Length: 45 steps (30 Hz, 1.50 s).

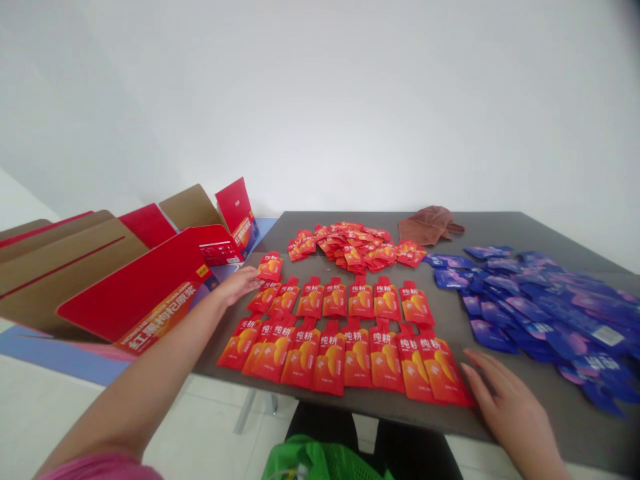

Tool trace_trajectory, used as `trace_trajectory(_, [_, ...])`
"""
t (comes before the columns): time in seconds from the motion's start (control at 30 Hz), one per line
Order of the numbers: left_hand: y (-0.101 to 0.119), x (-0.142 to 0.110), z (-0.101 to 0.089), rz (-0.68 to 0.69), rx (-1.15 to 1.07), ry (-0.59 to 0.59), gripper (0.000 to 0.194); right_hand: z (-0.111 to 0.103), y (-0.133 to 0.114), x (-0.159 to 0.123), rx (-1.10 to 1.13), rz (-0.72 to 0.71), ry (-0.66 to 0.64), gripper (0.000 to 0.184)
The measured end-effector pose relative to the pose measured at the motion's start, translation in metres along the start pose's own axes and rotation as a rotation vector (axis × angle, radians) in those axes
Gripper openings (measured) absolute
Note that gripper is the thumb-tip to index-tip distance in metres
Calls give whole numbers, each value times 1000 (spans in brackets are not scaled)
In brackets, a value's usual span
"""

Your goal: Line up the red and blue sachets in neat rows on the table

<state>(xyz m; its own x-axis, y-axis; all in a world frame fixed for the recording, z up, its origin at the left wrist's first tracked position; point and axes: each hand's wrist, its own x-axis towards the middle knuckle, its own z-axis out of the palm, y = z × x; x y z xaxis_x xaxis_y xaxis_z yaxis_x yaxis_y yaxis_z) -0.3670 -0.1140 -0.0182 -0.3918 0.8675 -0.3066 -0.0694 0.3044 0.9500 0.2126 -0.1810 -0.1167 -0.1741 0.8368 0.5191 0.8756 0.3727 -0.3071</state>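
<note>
My left hand (240, 285) reaches over the table's left side, its fingertips at the left edge of a red pouch (271, 267) printed with orange fruit; it appears to grip that edge. Below this pouch lie two rows of the same kind, a back row of pouches (335, 298) and a front row of pouches (329, 358), some overlapping, caps pointing away from me. My right hand (510, 407) rests at the front right with fingers apart, its fingertips beside the last pouch (445, 370) of the front row. Nothing shows in it.
A heap of red pouches (355, 247) lies farther back, beside a brown cloth (430, 225). Blue-purple pouches (545, 307) are piled on the right. Opened red cardboard boxes (145, 280) stand left of the dark table (480, 230). A white wall rises behind.
</note>
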Motion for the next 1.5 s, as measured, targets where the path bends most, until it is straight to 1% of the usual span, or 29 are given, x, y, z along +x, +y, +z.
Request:
trace_trajectory(0.1, [1,13,-1,13,77,23,23,4,6,-3,-9,26,-16,55])
trace_trajectory(0.2, [5,29,2,14,188,18,23,6,10,-4,-10,44,-29,55])
trace_trajectory(0.3, [7,44,8,-10,353,4,18,5,10,-5,-7,57,-28,55])
trace_trajectory(0.4, [5,55,14,-19,536,16,23,4,10,-4,-7,68,-18,54])
trace_trajectory(0.5, [4,61,17,5,692,60,27,4,9,-4,-7,85,-18,54])
trace_trajectory(0.6, [7,61,19,62,792,131,23,4,10,-5,-1,101,-30,54])
trace_trajectory(0.67, [11,56,20,129,815,189,19,3,10,-5,10,105,-37,53])
trace_trajectory(0.73, [12,44,21,213,811,228,23,2,10,-5,19,107,-41,52])
trace_trajectory(0.8, [9,23,22,285,797,230,38,0,10,-5,27,108,-32,52])
trace_trajectory(0.87, [1,-7,21,327,778,197,52,-1,10,-5,37,108,-21,53])
trace_trajectory(0.93, [-10,-42,19,377,762,140,58,-3,9,-4,50,101,-17,54])
trace_trajectory(0.97, [-17,-60,17,443,763,98,59,-5,8,-3,57,90,-17,54])
trace_trajectory(1.0, [-24,-78,15,502,811,62,59,-7,5,-2,63,72,-17,54])
trace_trajectory(1.07, [-40,-108,11,568,947,41,59,-11,-4,1,71,24,-16,54])
trace_trajectory(1.13, [-56,-131,8,576,1043,49,59,-14,-17,4,81,-28,-20,52])
trace_trajectory(1.23, [-78,-152,8,492,1059,139,64,-14,-38,8,101,-93,-18,47])
trace_trajectory(1.33, [-94,-164,13,410,1031,232,68,-7,-55,8,104,-147,-28,45])
trace_trajectory(1.4, [-99,-168,16,417,1038,256,69,-2,-60,6,99,-185,-51,45])
trace_trajectory(1.5, [-98,-167,18,414,1046,301,69,5,-60,3,82,-218,-68,45])
